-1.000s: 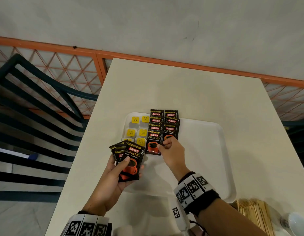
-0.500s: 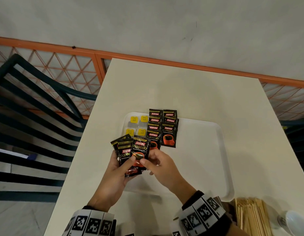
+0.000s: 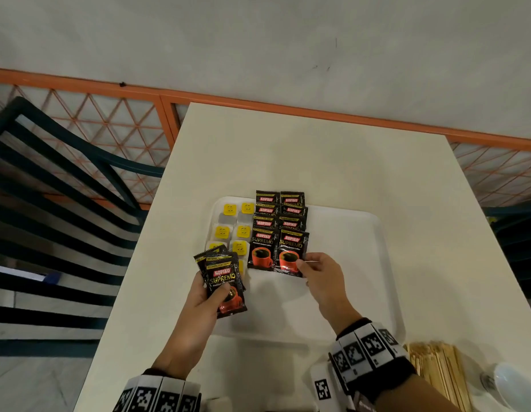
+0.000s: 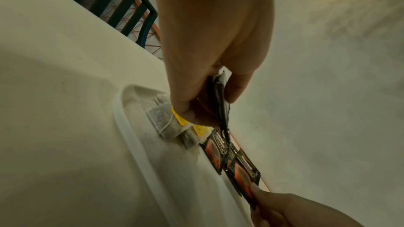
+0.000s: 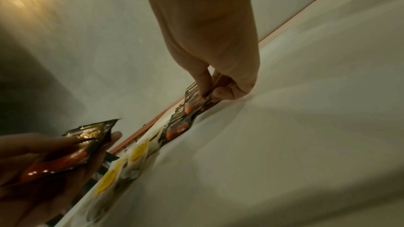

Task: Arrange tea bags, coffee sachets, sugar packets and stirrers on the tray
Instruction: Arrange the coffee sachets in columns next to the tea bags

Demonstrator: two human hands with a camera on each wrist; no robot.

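On the cream rectangular table point(image 3: 332, 162) the white plastic tray point(image 3: 359, 263) carries yellow-tagged tea bags point(image 3: 239, 230) beside two columns of black coffee sachets point(image 3: 280, 221), the right hand point(image 3: 322, 276) pinching the nearest sachet point(image 3: 291, 252), seemingly laid flat, the left hand point(image 3: 198, 304) gripping a fanned stack point(image 3: 225, 285).

Both wrists wear black bands point(image 3: 368, 356) ringed with white tiles printed with black square marker codes

Stirrers point(image 3: 439, 373), cup point(image 3: 509, 385) — cut by frame edge.
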